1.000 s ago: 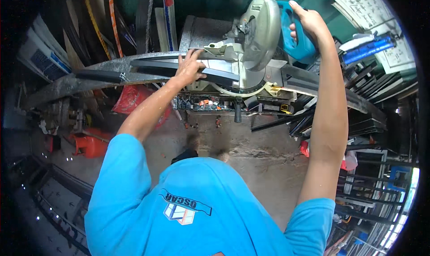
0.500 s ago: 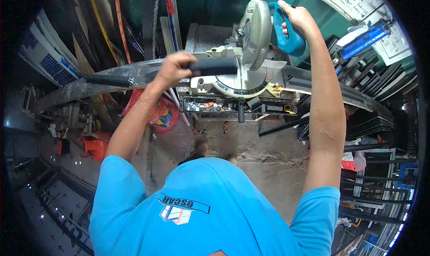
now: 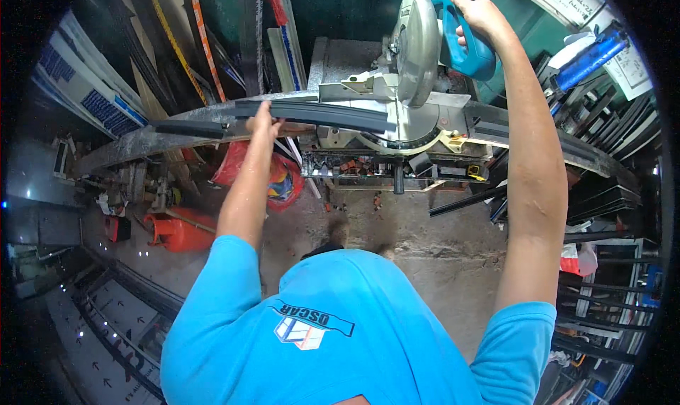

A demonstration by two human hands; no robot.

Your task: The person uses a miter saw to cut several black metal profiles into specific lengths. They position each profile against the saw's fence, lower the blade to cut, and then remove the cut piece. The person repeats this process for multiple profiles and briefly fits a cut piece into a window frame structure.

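Note:
My right hand (image 3: 479, 21) is wrapped round the teal handle (image 3: 464, 43) of a miter saw. The saw's round blade guard (image 3: 419, 51) is raised over the saw table (image 3: 418, 125). A long dark grey grooved profile bar (image 3: 326, 114) lies across the left side of the saw, its right end resting on the saw table beside the guard. My left hand (image 3: 265, 124) grips this bar near its left end, with a finger over the top. Some of its fingers are hidden under the bar.
Another dark bar (image 3: 190, 128) rests on the long bench (image 3: 159, 144) at the left. Offcuts and a yellow tape measure (image 3: 474, 171) fill the shelf below the saw. A red bag (image 3: 273, 175) hangs under the bench, and an orange gas cylinder (image 3: 185, 229) lies left on the floor.
My left hand has moved from near the saw to further left along the bar, which now shows at greater length. The right hand keeps its grip on the handle. The view has shifted slightly.

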